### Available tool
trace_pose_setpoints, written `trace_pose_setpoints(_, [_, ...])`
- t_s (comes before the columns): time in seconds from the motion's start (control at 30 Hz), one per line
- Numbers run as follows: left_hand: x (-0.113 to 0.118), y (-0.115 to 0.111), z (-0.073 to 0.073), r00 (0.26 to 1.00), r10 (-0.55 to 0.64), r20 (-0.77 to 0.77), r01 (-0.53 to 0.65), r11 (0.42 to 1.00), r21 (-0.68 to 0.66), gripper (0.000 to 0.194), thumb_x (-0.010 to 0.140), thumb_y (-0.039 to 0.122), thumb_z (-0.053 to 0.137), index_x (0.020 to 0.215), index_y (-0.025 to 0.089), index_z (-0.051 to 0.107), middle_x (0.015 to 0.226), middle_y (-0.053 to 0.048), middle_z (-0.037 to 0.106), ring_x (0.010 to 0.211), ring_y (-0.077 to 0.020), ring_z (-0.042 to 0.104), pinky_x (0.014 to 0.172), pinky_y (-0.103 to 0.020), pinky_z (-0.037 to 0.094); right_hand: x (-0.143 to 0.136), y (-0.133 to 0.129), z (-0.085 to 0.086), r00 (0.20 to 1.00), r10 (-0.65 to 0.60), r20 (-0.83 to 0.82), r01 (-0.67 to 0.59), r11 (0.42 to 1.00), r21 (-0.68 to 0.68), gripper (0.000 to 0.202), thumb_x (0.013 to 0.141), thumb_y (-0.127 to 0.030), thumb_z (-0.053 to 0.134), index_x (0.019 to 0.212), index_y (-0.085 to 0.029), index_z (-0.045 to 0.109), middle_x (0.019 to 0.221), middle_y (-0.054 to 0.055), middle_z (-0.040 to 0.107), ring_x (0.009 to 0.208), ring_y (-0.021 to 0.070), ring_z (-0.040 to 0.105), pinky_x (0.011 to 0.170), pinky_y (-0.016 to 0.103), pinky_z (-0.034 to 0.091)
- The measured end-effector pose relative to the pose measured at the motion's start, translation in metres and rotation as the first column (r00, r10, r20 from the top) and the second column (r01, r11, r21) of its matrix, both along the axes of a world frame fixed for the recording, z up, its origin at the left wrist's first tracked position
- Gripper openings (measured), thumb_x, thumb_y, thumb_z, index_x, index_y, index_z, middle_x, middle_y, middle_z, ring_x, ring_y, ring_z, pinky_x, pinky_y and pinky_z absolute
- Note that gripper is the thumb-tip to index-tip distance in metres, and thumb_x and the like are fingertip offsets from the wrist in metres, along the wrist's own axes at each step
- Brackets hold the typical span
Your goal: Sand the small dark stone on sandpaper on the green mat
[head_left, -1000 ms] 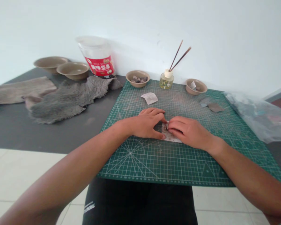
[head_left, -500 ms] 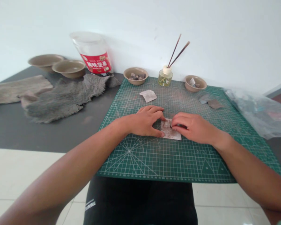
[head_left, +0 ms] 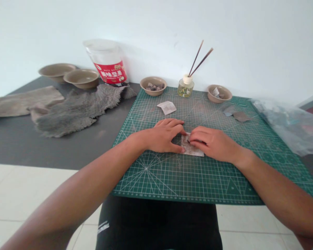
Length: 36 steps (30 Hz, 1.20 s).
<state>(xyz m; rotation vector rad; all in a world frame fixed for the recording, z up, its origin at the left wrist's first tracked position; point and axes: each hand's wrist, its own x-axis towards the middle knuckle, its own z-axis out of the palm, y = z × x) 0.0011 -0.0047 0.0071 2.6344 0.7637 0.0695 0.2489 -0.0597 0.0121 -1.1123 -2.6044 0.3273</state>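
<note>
A pale, brown-smudged square that looks like sandpaper (head_left: pixel 194 149) lies flat on the green cutting mat (head_left: pixel 156 184). At its left edge rest the thumb and index fingertip of my left hand (head_left: pixel 168 136), with the fingers spread and the palm low over the mat. My right hand (head_left: pixel 210 141) is closed in a pinch over the square's upper part. Between its fingertips shows a small dark piece (head_left: pixel 189 140), mostly hidden, touching or just above the sheet. Further back, another pale curled sheet (head_left: pixel 167 108) sits on the mat.
Behind stand a bowl of small brownish pieces (head_left: pixel 153 86), a reed diffuser (head_left: pixel 185 86) and another small bowl (head_left: pixel 219 94). Grey and brown scraps (head_left: pixel 241 116) and a clear plastic bag (head_left: pixel 289 121) are at right. Left are furry grey hide (head_left: pixel 70 111), bowls (head_left: pixel 82 78) and a nut tub (head_left: pixel 111 66).
My right hand has slid slightly left across the square, closer to my left hand. My left hand stays at the sheet's edge. The whole view has shifted a little.
</note>
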Motion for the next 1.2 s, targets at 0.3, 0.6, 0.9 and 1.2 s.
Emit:
trace_pose_setpoints(0.3, [0.002, -0.004, -0.004, 0.999, 0.048, 0.013, -0.049, 0.998, 0.04, 0.06, 0.088, 0.064, 0.06, 0.134, 0.028, 0.05, 0.158, -0.01, 0.03, 0.148, -0.0311, 0.021, 0.118, -0.051, 0.018, 0.004, 0.0, 0.003, 0.997, 0.072, -0.021, -0.073, 0.996, -0.049, 0.017, 0.098, -0.026, 0.053, 0.098, -0.023, 0.069, 0.108, 0.005, 0.071, 0.098, 0.0197, 0.066, 0.088, 0.034, 0.052])
trace_pose_setpoints(0.6, [0.004, -0.004, -0.003, 0.998, 0.064, -0.002, -0.064, 0.997, 0.047, 0.06, 0.09, 0.064, 0.056, 0.136, 0.027, 0.05, 0.159, -0.011, 0.03, 0.148, -0.0319, 0.021, 0.118, -0.052, 0.018, -0.002, 0.008, -0.001, 0.996, 0.094, -0.003, -0.094, 0.995, 0.023, 0.018, 0.098, -0.025, 0.052, 0.099, -0.022, 0.07, 0.109, 0.006, 0.071, 0.099, 0.0209, 0.067, 0.088, 0.035, 0.052])
trace_pose_setpoints(0.9, [0.003, -0.004, -0.001, 0.999, 0.043, -0.018, -0.042, 0.999, 0.026, 0.064, 0.089, 0.065, 0.055, 0.14, 0.025, 0.049, 0.16, -0.013, 0.027, 0.149, -0.0337, 0.019, 0.119, -0.052, 0.019, -0.003, 0.008, 0.003, 0.992, 0.122, 0.015, -0.121, 0.99, -0.079, 0.017, 0.099, -0.026, 0.051, 0.099, -0.024, 0.068, 0.107, 0.004, 0.071, 0.098, 0.0185, 0.066, 0.088, 0.033, 0.051])
trace_pose_setpoints(1.2, [0.002, -0.004, 0.0, 0.999, 0.037, -0.034, -0.037, 0.999, 0.019, 0.065, 0.09, 0.065, 0.055, 0.14, 0.023, 0.048, 0.161, -0.013, 0.026, 0.15, -0.0346, 0.017, 0.119, -0.052, 0.019, 0.001, 0.009, 0.009, 0.995, 0.068, 0.074, -0.062, 0.994, -0.087, 0.015, 0.099, -0.025, 0.052, 0.096, -0.024, 0.067, 0.107, 0.003, 0.071, 0.095, 0.0178, 0.067, 0.085, 0.032, 0.052])
